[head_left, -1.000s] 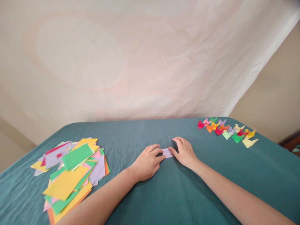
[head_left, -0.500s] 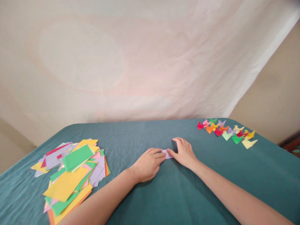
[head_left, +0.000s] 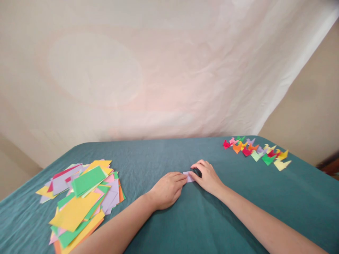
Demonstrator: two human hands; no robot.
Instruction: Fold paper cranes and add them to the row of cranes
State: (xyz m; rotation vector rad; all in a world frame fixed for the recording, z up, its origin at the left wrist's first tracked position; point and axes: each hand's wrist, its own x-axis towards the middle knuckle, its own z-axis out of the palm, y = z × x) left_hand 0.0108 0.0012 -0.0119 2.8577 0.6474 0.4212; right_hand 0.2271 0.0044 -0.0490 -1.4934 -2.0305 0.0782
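A small lilac piece of paper [head_left: 188, 177] lies on the green cloth between my hands. It looks folded, though its ends are partly covered. My left hand [head_left: 169, 188] rests palm down, its fingers together and the tips holding the paper's left end against the table. On the right end sits the thumb of my right hand [head_left: 208, 178]. Its fingers curve above and beyond the paper, apart from the thumb, with a gap between them.
At the left lies a loose pile of coloured paper pieces [head_left: 75, 211], partly behind my left forearm. Several small folded paper birds [head_left: 268, 159] stand in rows at the back right of the green cloth-covered table [head_left: 148, 153]. A pale cloth [head_left: 164, 77] hangs behind.
My right hand's fingers have curled closer to the thumb, and its thumb has shifted slightly over the paper. My left hand stays on the left end. The whole view has shifted slightly.
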